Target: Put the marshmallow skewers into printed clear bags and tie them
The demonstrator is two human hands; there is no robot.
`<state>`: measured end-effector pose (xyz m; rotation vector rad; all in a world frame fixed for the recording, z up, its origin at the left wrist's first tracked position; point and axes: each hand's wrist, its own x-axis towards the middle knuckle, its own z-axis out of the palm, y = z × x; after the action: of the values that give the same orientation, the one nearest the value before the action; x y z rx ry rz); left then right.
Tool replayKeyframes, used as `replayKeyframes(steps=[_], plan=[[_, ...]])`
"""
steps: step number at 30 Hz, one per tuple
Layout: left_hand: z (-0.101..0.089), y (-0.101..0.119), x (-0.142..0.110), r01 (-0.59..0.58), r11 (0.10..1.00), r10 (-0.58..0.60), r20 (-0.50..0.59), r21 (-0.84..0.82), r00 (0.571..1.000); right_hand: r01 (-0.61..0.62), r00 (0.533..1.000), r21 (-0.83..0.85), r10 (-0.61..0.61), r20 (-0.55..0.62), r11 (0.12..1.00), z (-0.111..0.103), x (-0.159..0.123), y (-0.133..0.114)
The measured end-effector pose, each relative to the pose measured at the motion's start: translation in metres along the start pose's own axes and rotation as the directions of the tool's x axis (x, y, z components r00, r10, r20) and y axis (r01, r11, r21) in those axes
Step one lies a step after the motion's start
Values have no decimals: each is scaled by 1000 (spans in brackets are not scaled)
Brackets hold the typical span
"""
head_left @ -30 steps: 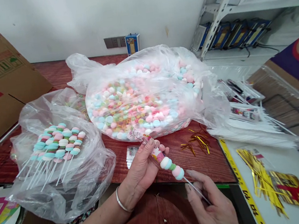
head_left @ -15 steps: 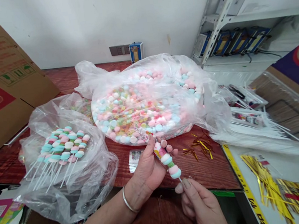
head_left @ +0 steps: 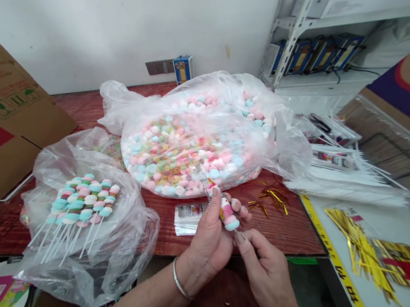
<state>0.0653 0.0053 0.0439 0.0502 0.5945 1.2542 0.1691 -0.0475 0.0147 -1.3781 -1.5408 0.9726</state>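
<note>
Here, left hand [head_left: 212, 237] curls thumb and fingers around a printed clear sleeve [head_left: 225, 207]; a candy skewer [head_left: 231, 224] sits in it, pink and pale-blue pieces showing at the lower end. Right hand [head_left: 266, 270] pinches the skewer's white stick [head_left: 236, 233] between thumb and forefinger, just below the lowest piece. Skewer slants, held over the front edge of the dark red table [head_left: 299, 234]. Just left of the left hand, near that edge: flat printed packets [head_left: 188, 219], stacked. Toward the front right corner, loose gold ties [head_left: 271, 196]. Beyond the hands, mid-table, a broad heap of coloured sweets [head_left: 186, 158] under clear plastic. At front left, assembled skewers [head_left: 84, 200] lie on a crumpled clear bag [head_left: 137, 246], which overhangs the front edge. Past the right edge, a bundle of gold ties [head_left: 362, 248] on a white surface [head_left: 398, 219].
</note>
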Motion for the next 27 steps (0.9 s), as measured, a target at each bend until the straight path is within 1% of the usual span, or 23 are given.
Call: replayKeyframes(steps=[1,2,3,5,7,9,10,12,13,14,15,16,17,18,19,20,21,23,24,25,26,27], plan=[[-2,-4,-1,2,1000,-3,24,28,1000,-71,997,67,71,10,995,0,3,-2],[-4,-7,-2,-8,997,4,46,72,999,-116,993,121,116,12,986,0,6,-4],[-5,-9,-3,-25,992,17,66,123,998,-135,991,158,135,7,978,-1,9,-6],[-8,-7,-2,-71,980,57,82,188,995,-138,990,174,142,-8,975,-3,13,-8],[-9,3,1,-127,978,117,74,166,990,-126,992,142,128,-3,982,-5,14,-8],[-8,16,6,-182,977,178,48,114,983,-90,996,97,87,31,991,-7,12,-7],[-7,22,8,-200,975,197,34,96,980,-47,998,64,45,37,997,-7,10,-5],[-4,31,10,-203,977,203,17,64,979,109,994,-75,-110,-10,991,-6,5,-1],[-3,33,11,-197,979,197,11,45,980,198,976,-186,-211,-52,962,-6,3,2],[-2,34,11,-193,981,192,8,25,981,273,946,-305,-313,-89,913,-6,1,4],[-1,32,11,-186,982,186,11,7,982,327,911,-398,-398,-108,857,-6,0,5],[-1,30,10,-179,984,179,19,-4,984,358,890,-443,-444,-104,822,-6,-1,6],[-1,27,10,-169,986,170,31,-8,985,361,896,-431,-436,-85,827,-7,-2,5],[-2,24,10,-157,988,157,48,-6,986,335,921,-373,-384,-63,865,-8,-3,4],[-3,21,9,-143,990,143,66,-1,988,278,953,-285,-301,-39,917,-10,-3,2],[-4,18,9,-127,992,126,83,5,989,195,980,-185,-200,-10,963,-11,-3,0],[-6,16,9,-113,994,111,94,10,989,96,995,-86,-94,21,992,-13,-4,-2],[-8,12,8,-97,995,95,101,14,990,-87,993,89,79,87,992,-13,-4,-5],[-9,9,7,-94,995,92,97,16,991,-149,984,157,130,120,976,-12,-3,-6],[-9,6,6,-84,996,82,93,25,992,-188,976,205,161,144,961,-11,-2,-6],[-9,2,5,-72,997,68,89,41,994,-197,975,229,166,147,953,-8,0,-6],[-9,-2,3,-62,996,57,85,62,995,-175,981,228,150,122,958,-4,2,-5]])
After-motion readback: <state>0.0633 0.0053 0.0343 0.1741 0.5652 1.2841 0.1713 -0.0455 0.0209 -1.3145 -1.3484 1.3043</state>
